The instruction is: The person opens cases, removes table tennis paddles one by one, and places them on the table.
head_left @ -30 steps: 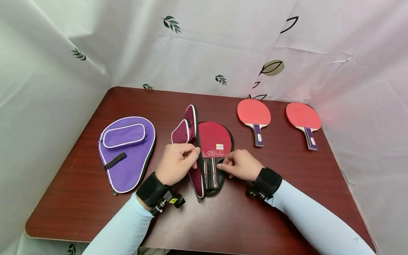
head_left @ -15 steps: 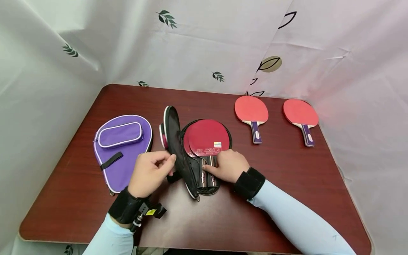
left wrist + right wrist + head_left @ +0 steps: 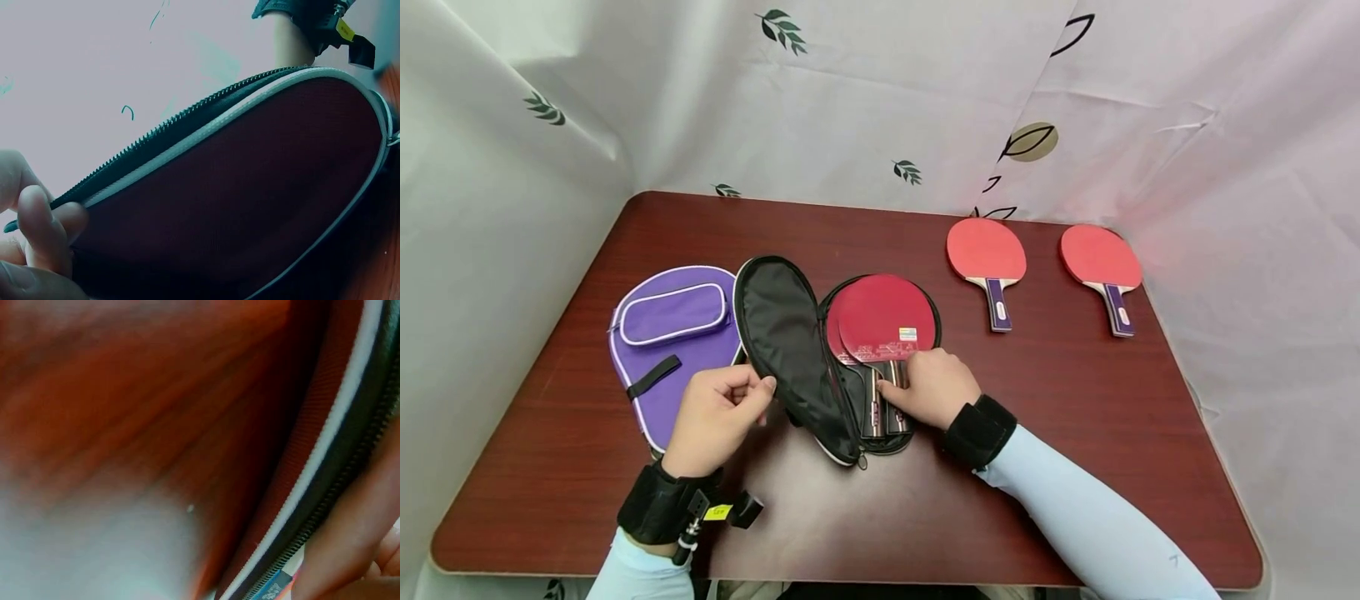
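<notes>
In the head view a maroon table tennis bat case (image 3: 782, 333) lies unzipped, its black-lined flap folded out to the left. My left hand (image 3: 718, 417) pinches the flap's edge between thumb and fingers; its maroon outside (image 3: 225, 187) with white piping fills the left wrist view. Two red table tennis bats (image 3: 887, 312) with dark handles overlap inside the case. My right hand (image 3: 936, 387) holds the bats at the handles, thumb across them and fingers at the case's right side. The zip edge (image 3: 325, 494) runs past these fingers in the right wrist view. Their tips are partly hidden.
A purple bat case (image 3: 677, 333) with white piping lies at the left, partly under the maroon flap. Two more red bats (image 3: 987, 250) with purple handles lie at the back right. The brown tabletop (image 3: 850, 533) meets a white patterned cloth (image 3: 820, 100) behind.
My left hand has swung the maroon flap open to the left, uncovering both bats. My right hand has moved from the case's right edge onto the bat handles.
</notes>
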Action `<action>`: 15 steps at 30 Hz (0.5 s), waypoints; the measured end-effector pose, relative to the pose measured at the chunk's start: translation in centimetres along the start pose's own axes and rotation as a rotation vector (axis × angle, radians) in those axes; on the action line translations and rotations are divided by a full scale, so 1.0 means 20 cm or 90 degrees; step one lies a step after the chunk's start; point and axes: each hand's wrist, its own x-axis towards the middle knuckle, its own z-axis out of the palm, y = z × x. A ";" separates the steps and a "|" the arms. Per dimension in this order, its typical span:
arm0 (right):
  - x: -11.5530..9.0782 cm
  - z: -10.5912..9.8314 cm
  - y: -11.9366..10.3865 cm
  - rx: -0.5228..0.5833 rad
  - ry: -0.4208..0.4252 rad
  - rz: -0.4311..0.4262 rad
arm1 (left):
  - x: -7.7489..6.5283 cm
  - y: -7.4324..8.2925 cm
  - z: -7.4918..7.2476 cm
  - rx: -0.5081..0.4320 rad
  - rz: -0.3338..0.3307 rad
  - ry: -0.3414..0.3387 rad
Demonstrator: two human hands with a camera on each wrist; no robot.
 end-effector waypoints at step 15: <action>-0.03 -0.02 0.10 0.054 0.090 -0.027 | -0.01 -0.01 -0.01 0.010 -0.008 0.003</action>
